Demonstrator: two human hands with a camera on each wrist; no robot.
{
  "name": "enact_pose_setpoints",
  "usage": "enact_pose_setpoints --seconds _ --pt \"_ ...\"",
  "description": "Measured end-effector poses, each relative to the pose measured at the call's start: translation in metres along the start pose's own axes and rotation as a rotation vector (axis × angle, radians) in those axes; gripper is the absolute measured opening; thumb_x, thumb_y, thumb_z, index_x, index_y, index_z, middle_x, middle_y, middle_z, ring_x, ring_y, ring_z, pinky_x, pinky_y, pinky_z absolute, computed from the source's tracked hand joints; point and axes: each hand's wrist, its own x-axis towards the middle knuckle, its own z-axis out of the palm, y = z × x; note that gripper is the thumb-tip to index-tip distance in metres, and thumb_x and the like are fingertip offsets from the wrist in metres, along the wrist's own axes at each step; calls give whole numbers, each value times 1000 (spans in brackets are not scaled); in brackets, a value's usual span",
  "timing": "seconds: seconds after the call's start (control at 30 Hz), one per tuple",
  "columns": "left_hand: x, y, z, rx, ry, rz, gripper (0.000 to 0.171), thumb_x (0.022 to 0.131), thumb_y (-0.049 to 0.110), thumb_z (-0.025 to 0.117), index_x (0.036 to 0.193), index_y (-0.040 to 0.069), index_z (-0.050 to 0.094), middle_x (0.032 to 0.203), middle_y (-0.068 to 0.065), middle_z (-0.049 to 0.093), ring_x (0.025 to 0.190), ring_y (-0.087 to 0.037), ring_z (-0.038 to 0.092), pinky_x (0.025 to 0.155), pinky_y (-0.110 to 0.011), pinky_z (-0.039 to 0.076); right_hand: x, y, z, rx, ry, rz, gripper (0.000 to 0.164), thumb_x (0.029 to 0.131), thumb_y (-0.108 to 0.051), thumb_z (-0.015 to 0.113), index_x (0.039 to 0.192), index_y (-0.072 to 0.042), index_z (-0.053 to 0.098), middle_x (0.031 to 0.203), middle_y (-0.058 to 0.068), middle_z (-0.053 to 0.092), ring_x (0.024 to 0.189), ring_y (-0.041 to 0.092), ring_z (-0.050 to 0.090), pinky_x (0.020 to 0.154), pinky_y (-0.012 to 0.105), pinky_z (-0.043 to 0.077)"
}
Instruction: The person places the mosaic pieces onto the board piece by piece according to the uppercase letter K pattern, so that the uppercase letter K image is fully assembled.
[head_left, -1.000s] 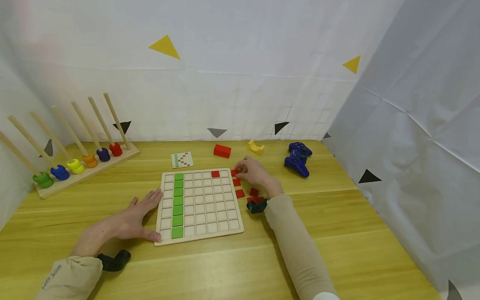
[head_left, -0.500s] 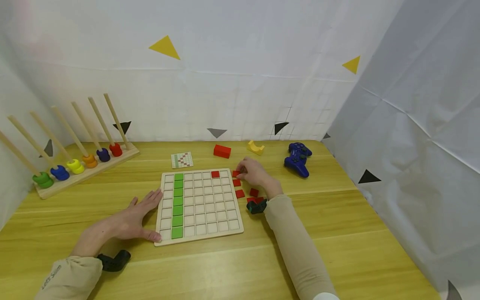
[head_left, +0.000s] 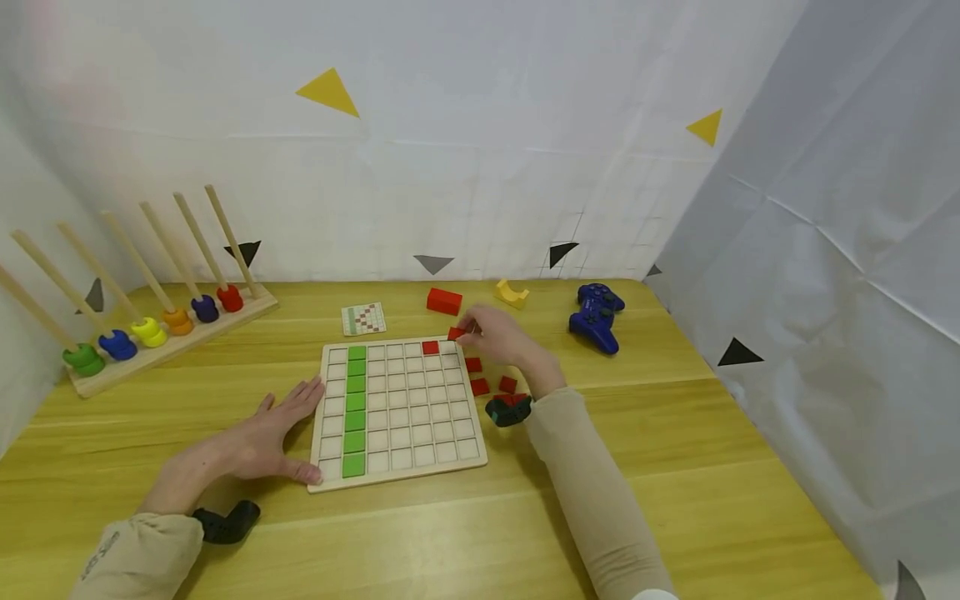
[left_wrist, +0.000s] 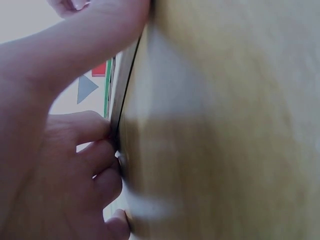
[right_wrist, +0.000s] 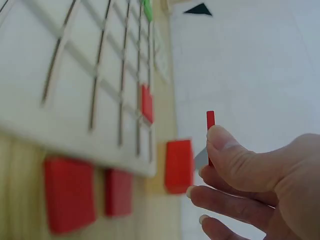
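Observation:
Between thumb and fingers, my right hand (head_left: 497,335) pinches a thin red square tile (right_wrist: 210,118), held above the top right corner of the wooden grid board (head_left: 408,477). One column of the board holds green tiles (head_left: 355,402), and a single red tile (head_left: 431,347) lies in its top row. My left hand (head_left: 262,437) rests on the table with fingers spread, its thumb and fingertips touching the board's left edge. Several loose red tiles (head_left: 479,387) lie right of the board, some partly hidden by the right wrist's camera.
Behind the board lie a small pattern card (head_left: 363,319), a red block (head_left: 444,301) and a yellow curved block (head_left: 512,294). A blue game controller (head_left: 596,318) sits at the right. A wooden peg stand (head_left: 176,342) with coloured rings occupies the left back.
My right hand has lifted the red tile from the table beside the board and moved it slightly left and up. The left hand has stayed in place.

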Motion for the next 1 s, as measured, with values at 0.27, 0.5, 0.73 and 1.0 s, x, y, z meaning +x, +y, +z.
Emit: enact_pose_setpoints --seconds 0.27,0.5,0.73,1.0 --pt "-2 0 0 -10 -11 -4 124 74 53 82 158 -3 11 166 -25 0 151 -48 -4 114 -71 -8 6 -33 10 -59 -51 -58 23 97 -21 66 116 -7 63 110 4 64 100 19 59 91 31 51" --pt "-1 0 0 -7 -7 0 125 74 53 82 159 -3 10 166 -24 -1 152 -47 -4 115 -70 -9 8 -42 30 -80 -94 -85 25 96 -22 68 116 -9 65 113 4 61 104 20 60 94 31 51" --pt "0 -1 0 4 -9 1 125 73 54 83 158 -3 10 166 -24 0 151 -47 -3 115 -71 -8 11 -40 44 -116 -123 -103 22 95 -22 70 112 -8 68 105 5 60 97 20 57 89 31 50" --pt "0 -1 0 14 -3 1 125 73 54 83 158 -3 11 166 -24 1 151 -47 -2 115 -71 -7 14 -36 52 -145 -93 -143 21 95 -21 70 113 -11 69 103 5 61 94 19 57 85 30 50"
